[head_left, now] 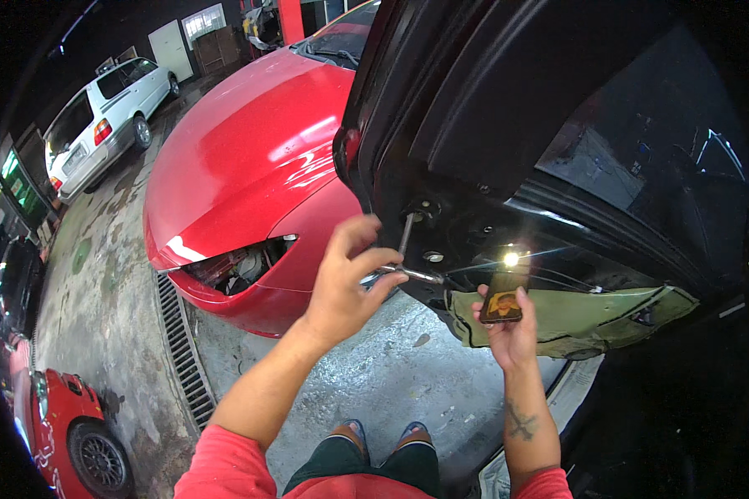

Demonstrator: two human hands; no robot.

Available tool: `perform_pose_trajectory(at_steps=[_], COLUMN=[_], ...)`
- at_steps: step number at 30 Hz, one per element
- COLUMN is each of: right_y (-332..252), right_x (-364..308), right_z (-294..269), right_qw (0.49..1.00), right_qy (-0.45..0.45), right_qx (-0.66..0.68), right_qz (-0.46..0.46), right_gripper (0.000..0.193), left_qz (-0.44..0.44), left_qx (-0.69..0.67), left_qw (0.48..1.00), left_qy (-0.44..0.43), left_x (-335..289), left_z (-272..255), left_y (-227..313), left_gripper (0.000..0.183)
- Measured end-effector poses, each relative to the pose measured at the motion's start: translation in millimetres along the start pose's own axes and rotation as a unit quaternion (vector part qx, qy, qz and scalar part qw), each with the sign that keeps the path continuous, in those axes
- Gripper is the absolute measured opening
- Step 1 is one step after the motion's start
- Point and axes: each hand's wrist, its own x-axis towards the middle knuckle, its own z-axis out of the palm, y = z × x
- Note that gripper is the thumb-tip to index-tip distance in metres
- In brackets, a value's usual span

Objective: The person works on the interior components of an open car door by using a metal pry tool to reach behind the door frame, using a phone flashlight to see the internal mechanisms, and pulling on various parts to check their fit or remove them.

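A black car door or similar panel point(466, 179) hangs in front of me, its inner metal bare with several holes. My left hand point(349, 279) is closed in a pinch on a metal wrench with crossing bars point(424, 275). One bar rises to a hole in the panel; whether its tip sits on a fastener is too small to tell. My right hand point(512, 333) grips a phone point(503, 306) upright, close to the panel, with a bright light at its upper end. A green-yellow liner sheet point(574, 320) hangs along the panel's lower edge, behind the phone.
A red car point(258, 141) with an opened headlight recess point(241, 266) stands just left of the panel. A floor grate point(183, 349) runs along the wet concrete. Farther off are a white car point(112, 116) and another red car's wheel point(100, 457).
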Motion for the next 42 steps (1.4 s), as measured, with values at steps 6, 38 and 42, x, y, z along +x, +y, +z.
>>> perform_pose_trajectory(at_steps=[6,38,42], right_y=[-8.6,-0.1,9.5], right_x=[-1.8,-147.7,-194.5], right_z=[10.3,-45.1,-86.7], right_qw=[0.999,0.998,0.987], right_qy=[0.021,0.008,0.147], right_qx=[-0.029,0.016,-0.050], right_qz=[0.015,0.061,0.052], right_gripper=[0.052,0.090,0.099], left_qz=[-0.001,-0.096,-0.081], left_qx=[-0.055,0.073,0.087], left_qw=[0.998,0.974,0.973], left_qy=[-0.020,-0.190,-0.196], left_x=[-1.1,23.7,21.6], left_z=[11.7,-1.3,11.6], left_y=[-10.1,15.3,16.4], left_gripper=[0.030,0.064,0.063])
